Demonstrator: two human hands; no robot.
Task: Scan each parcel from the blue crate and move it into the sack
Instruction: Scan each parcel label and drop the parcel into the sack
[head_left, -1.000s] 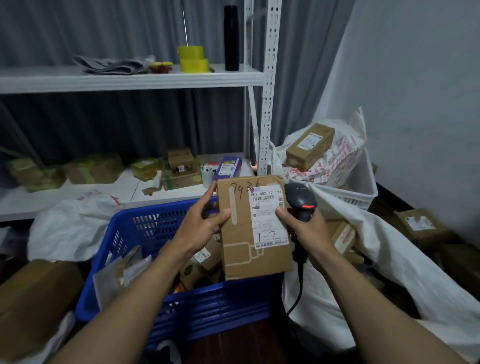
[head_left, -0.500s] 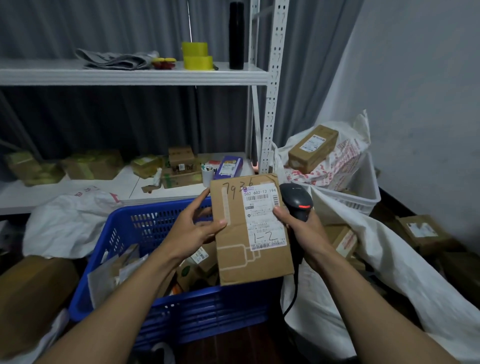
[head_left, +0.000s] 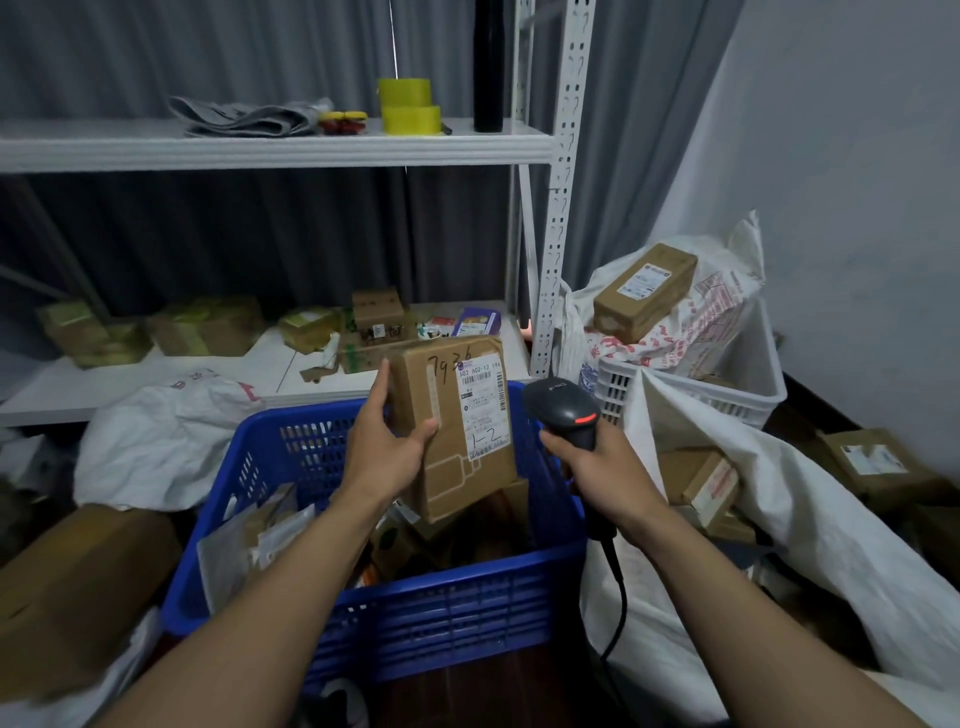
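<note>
Your left hand (head_left: 387, 452) is gripping the cardboard parcel (head_left: 452, 483) above the middle of the blue crate (head_left: 415, 592). The thumb is pressing on the front face near the left edge, the index finger is lying up along that edge, and the other fingers are reaching behind the box, where you cannot tell how they lie. The parcel is standing roughly upright, tilting slightly, with its white shipping label (head_left: 483, 410) facing you and the handwritten marks "7936" and "1-2" showing. Your right hand (head_left: 597, 467) is holding the black barcode scanner (head_left: 563, 410) over the crate's right rim, with the fingers wrapping closed round the handle. The scanner head, showing a red band, is sitting just beside the parcel's right edge, apart from it. The cable (head_left: 622, 597) is hanging down outside the crate's right wall. More parcels and flat packets are lying inside the crate beneath the held parcel. The white sack (head_left: 810, 530) is lying open to the right of the crate, with several boxes (head_left: 701, 483) resting in it.
</note>
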